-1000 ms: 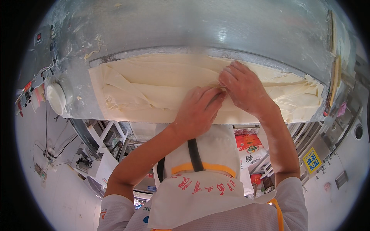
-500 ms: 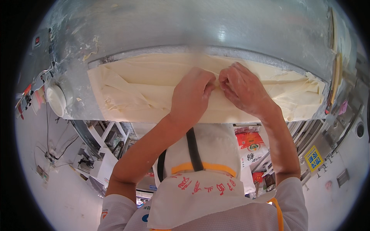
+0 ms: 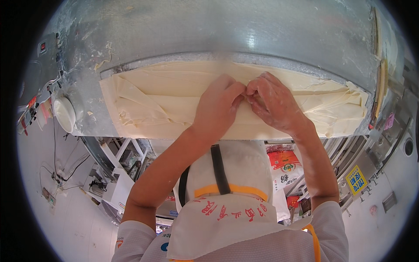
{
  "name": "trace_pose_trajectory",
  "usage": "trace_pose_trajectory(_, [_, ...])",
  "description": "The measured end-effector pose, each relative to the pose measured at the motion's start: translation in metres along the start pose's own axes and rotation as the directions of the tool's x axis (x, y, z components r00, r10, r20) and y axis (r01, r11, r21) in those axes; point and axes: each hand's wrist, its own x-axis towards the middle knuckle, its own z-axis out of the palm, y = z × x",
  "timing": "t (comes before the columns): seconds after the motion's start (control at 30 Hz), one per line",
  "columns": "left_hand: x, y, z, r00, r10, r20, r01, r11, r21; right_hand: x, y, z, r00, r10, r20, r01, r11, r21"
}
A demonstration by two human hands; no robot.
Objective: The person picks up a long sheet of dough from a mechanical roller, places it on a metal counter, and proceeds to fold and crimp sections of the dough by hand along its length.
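A grey metal worktop [image 3: 152, 35], smeared with white, spreads beyond the dough sheet [image 3: 166, 102]. Left of the dough sheet, near its end, is 1 white bowl [image 3: 64, 114]. The pale, creased dough sheet itself lies folded along the worktop's near edge. Over its middle, the left hand [image 3: 220, 107] is curled, fingers bent inward; beside it, the right hand [image 3: 277, 105] is also curled, the 2 sets of fingertips nearly meeting. Whether either pinches dough, I cannot tell. Right of the dough sheet lies 1 wooden stick [image 3: 381, 91].
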Motion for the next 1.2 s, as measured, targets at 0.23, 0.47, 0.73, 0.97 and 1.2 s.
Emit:
trace_pose_trajectory(0.23, [-0.006, -0.002, 0.002, 0.996, 0.090, -0.012, -0.090, 0.996, 0.015, -0.007, 0.007, 0.005, 1.000, -0.004, -0.021, 0.004, 1.000, 0.022])
trace_pose_trajectory(0.47, [-0.009, -0.002, 0.002, 0.984, 0.173, -0.049, -0.171, 0.984, 0.050, -0.005, 0.005, -0.003, 1.000, 0.012, 0.006, -0.012, 1.000, -0.005])
trace_pose_trajectory(0.73, [-0.010, -0.005, 0.006, 0.974, 0.222, -0.045, -0.219, 0.974, 0.054, -0.002, 0.011, -0.008, 0.998, -0.056, 0.011, 0.056, 0.998, -0.032])
trace_pose_trajectory(0.97, [-0.010, -0.007, 0.007, 0.975, 0.218, -0.030, -0.218, 0.976, 0.019, 0.000, 0.012, -0.013, 0.995, -0.049, 0.081, 0.059, 0.991, -0.121])
trace_pose_trajectory(1.2, [-0.011, -0.006, 0.007, 0.982, 0.191, 0.004, -0.190, 0.981, -0.029, -0.005, 0.011, -0.017, 0.990, -0.117, 0.077, 0.132, 0.962, -0.239])
